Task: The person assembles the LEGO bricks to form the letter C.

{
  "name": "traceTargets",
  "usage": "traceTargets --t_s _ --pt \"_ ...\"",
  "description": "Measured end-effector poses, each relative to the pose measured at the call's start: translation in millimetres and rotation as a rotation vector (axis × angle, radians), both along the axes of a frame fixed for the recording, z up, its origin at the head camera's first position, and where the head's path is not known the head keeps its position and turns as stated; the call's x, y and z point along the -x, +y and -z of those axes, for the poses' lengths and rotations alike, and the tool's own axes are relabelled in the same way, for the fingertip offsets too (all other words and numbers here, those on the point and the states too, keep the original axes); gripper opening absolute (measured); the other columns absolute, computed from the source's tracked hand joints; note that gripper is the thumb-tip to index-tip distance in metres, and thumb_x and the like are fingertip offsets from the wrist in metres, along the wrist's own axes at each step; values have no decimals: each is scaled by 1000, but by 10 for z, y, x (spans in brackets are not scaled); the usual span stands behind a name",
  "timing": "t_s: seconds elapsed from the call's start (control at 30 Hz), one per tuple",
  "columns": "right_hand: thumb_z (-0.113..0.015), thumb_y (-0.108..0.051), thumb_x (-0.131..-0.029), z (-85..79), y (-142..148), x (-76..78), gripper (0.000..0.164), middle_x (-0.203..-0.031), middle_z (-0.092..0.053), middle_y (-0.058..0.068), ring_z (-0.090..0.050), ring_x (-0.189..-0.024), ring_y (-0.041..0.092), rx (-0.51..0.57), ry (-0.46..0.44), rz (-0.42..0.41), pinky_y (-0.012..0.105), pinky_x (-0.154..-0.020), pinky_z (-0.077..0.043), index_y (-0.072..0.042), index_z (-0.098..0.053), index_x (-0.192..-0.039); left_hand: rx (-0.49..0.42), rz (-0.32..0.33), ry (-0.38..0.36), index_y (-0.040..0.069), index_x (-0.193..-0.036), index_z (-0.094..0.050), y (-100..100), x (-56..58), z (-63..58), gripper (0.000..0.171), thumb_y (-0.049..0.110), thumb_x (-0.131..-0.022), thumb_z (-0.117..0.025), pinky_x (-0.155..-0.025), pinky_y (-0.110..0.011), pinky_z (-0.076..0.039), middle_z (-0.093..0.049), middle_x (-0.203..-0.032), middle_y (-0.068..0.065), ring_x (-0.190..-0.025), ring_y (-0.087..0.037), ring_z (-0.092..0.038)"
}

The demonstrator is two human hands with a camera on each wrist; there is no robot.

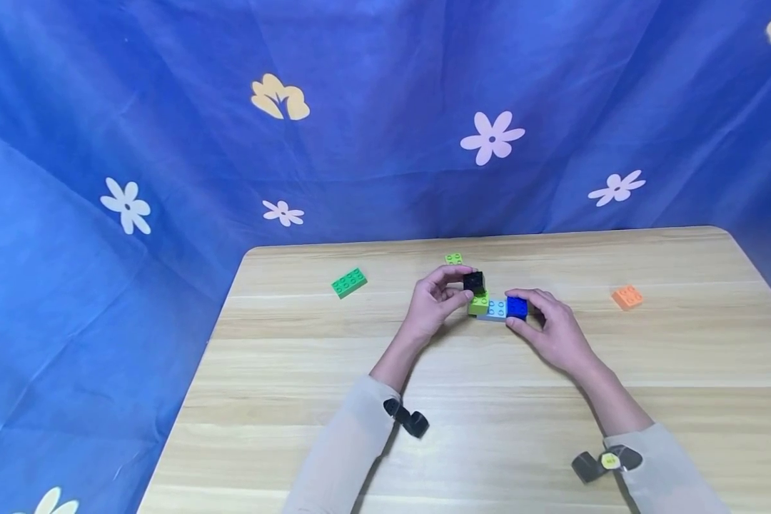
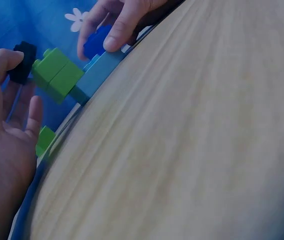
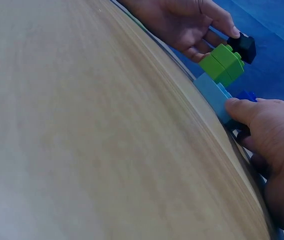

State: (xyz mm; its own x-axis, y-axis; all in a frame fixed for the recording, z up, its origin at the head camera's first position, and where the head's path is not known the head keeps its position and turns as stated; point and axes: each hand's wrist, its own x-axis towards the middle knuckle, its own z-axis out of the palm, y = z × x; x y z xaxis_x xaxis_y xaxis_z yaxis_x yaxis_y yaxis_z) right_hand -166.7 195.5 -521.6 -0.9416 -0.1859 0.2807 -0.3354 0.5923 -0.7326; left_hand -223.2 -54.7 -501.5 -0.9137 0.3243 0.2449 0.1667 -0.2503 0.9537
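Note:
My left hand (image 1: 432, 303) pinches a black brick (image 1: 474, 283) between thumb and fingers, just over two stacked lime green bricks (image 2: 57, 75). Whether the black brick touches the studs below it, I cannot tell. Those lime bricks stand on the left end of a long light blue brick (image 3: 214, 97), which lies on the table. On its right end sits a dark blue brick (image 1: 517, 308). My right hand (image 1: 555, 332) grips this end from the right, thumb in front and fingers behind.
On the wooden table (image 1: 475, 428), a green brick (image 1: 350, 283) lies to the left and an orange brick (image 1: 627, 297) to the right. Another lime brick (image 1: 453, 258) is behind my left hand. A blue flowered curtain (image 1: 385, 143) hangs along the back edge.

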Motion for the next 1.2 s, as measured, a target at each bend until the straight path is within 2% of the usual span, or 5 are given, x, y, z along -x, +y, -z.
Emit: traceTargets --t_s 0.23,0.4,0.7,0.97,1.2 --pt "-82 -15 -95 6 14 -10 46 -127 -72 10 -63 -109 25 -5 16 -2 27 -85 -54 -18 -67 -139 34 59 39 -12 -128 -62 23 -51 14 40 -16 -89 -71 -91 -26 -56 -69 -129 -13 -108 -27 -63" --pt "-81 -15 -95 -2 12 -15 46 -128 -72 10 -63 -110 25 -9 17 0 29 -85 -54 -18 -67 -139 61 79 58 -10 -127 -63 37 -64 17 39 -13 -90 -73 -94 -28 -55 -69 -127 -8 -109 -22 -62" --pt "-82 -16 -95 -10 15 -4 46 -128 -71 11 -65 -112 27 -16 23 2 38 -88 -57 -17 -67 -138 89 88 95 -6 -134 -61 53 -43 25 40 -10 -95 -70 -99 -33 -55 -67 -134 -18 -121 -16 -62" --pt "-82 -16 -95 -13 13 -4 46 -129 -71 11 -64 -112 28 -16 28 1 35 -87 -56 -17 -67 -138 141 100 59 -5 -132 -65 66 -58 18 35 -6 -97 -70 -93 -29 -58 -68 -129 -21 -106 -14 -67" --pt "-81 -16 -95 -8 8 -9 45 -129 -71 10 -64 -112 27 -18 23 1 33 -87 -55 -18 -67 -138 183 91 56 -1 -132 -67 52 -51 35 33 0 -99 -71 -97 -32 -59 -70 -128 -18 -107 -14 -69"
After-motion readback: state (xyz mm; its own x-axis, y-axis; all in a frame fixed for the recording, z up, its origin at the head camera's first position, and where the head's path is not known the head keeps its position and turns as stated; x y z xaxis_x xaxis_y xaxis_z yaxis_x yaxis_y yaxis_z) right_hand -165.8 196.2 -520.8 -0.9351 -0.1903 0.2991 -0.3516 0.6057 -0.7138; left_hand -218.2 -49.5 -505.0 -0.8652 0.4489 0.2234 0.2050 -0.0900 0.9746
